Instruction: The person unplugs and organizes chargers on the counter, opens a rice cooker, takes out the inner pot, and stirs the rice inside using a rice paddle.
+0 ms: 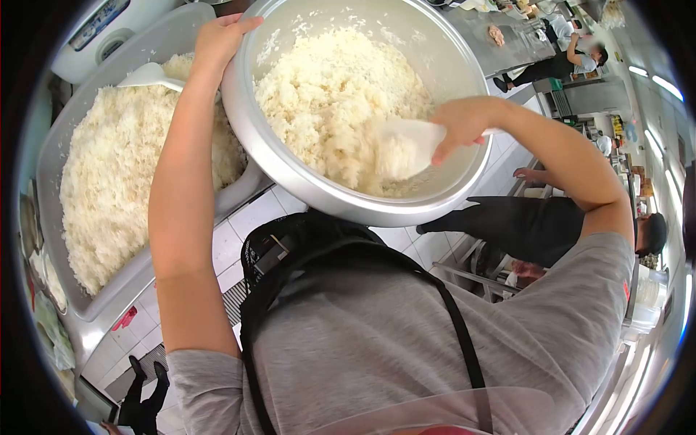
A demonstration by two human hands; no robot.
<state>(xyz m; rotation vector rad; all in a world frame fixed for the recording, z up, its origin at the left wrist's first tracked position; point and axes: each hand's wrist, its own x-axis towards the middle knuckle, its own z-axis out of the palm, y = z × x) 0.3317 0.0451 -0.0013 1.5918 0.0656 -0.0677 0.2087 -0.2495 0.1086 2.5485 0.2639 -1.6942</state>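
Note:
A large silver pot [355,206] is tilted so that its mouth faces me, with cooked rice [333,94] inside. My left hand [221,45] grips the pot's rim at the upper left, its thumb over the edge. In my right hand [464,127] is a white rice paddle [417,148], its blade in the rice near the pot's lower right wall. Motion blurs the blade slightly, and some rice lies on it. Left of the pot, a grey plastic tub [51,163] holds a big heap of rice [119,174]. A second white paddle [148,76] rests on that heap.
A white appliance [101,36] stands beyond the tub. At the upper right is a steel table [500,43] with a small item on it. Several people work nearby, one in dark clothes [533,225] close on my right. White floor tiles [254,217] show below the pot.

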